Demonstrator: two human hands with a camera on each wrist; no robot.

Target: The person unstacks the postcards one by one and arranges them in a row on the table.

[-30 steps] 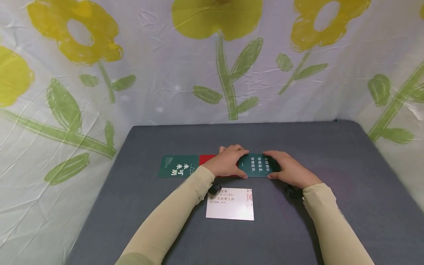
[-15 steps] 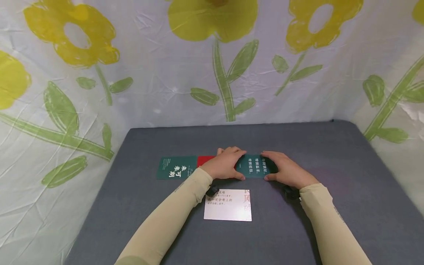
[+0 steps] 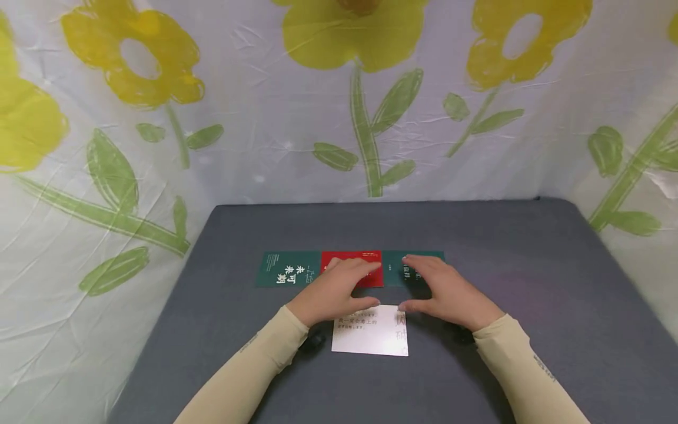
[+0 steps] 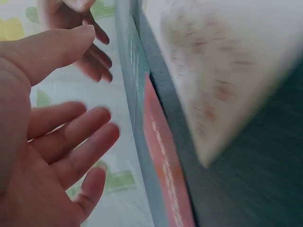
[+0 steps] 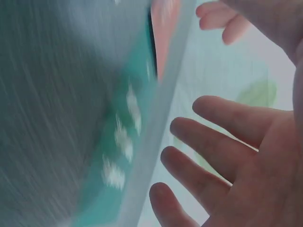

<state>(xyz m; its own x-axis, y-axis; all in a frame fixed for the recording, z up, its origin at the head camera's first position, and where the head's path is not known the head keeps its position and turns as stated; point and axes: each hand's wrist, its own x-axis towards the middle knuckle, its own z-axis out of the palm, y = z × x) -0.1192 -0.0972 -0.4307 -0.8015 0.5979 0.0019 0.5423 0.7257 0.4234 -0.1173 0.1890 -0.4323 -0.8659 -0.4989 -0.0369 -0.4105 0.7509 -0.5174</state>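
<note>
In the head view, a row of cards lies side by side on the grey table: a green card (image 3: 269, 277) with white writing, a red card (image 3: 376, 279), then another green card (image 3: 391, 278). Closer to me lies a white card (image 3: 371, 343) with brown print. My left hand (image 3: 336, 290) hovers over the red card and the white card's upper left, thumb and fingers spread. My right hand (image 3: 452, 294) hangs above the right green card, its thumb over the white card's upper right corner. Nothing shows between the fingers in either wrist view, though the cards there are blurred.
The table (image 3: 477, 224) has a dark grey cloth-like top. Behind it and at both sides hangs a pale curtain (image 3: 254, 118) with yellow flowers and green leaves. A small black device (image 3: 312, 341) shows under the left wrist.
Both hands have let go of the right green card and come back toward me, over the white card's far edge. More of the red card shows. The cards stay in place.
</note>
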